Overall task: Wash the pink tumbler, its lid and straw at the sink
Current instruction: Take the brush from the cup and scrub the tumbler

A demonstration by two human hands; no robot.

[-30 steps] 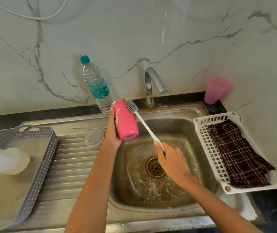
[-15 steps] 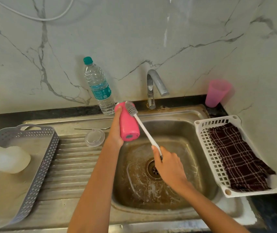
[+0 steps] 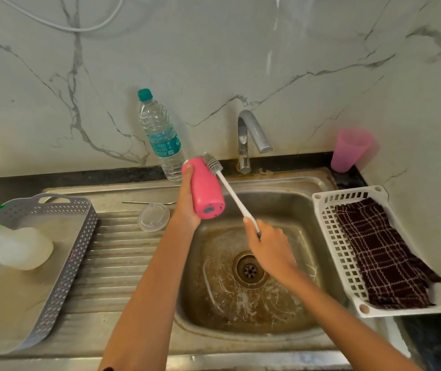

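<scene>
Barely shifted, the left hand (image 3: 187,207) grips the pink tumbler (image 3: 205,190), mouth pointing away, while the right hand (image 3: 269,246) clutches the brush (image 3: 232,195), bristles up-left of it beside that far rim.

The pink tumbler (image 3: 206,188), lid off, is tilted with its base toward the camera. The left hand (image 3: 186,204) grips it over the sink (image 3: 289,183), and a brush (image 3: 214,166) touches its upper side. The clear round lid (image 3: 153,216) lies flat on the ribbed drainboard (image 3: 112,253). The thin metal straw (image 3: 148,202) lies just behind the lid.
</scene>
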